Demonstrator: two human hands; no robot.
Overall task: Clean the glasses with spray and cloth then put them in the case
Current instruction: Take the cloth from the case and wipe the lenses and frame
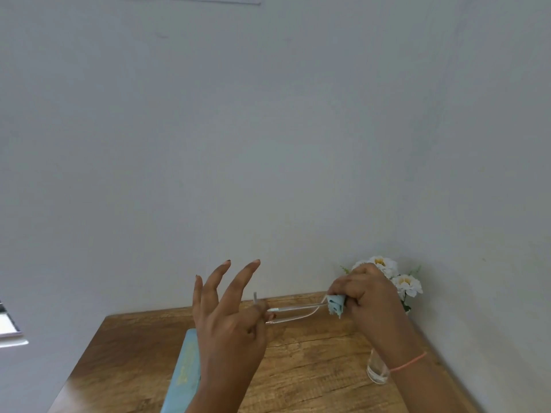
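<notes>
The thin clear-framed glasses (293,312) hang in the air above the wooden table (313,368), held between both hands. My left hand (229,317) pinches their left end with thumb and forefinger, its other fingers spread upward. My right hand (368,296) is closed on a bunched light blue cloth (336,306) pressed around the glasses' right end. A light blue glasses case (186,371) lies on the table below my left hand, partly hidden by my forearm. A small clear spray bottle (377,369) stands behind my right wrist, mostly hidden.
White artificial flowers (405,283) stand at the table's back right corner against the pale wall. The table's left edge runs diagonally toward the lower left. A white object (9,329) shows at the far left edge.
</notes>
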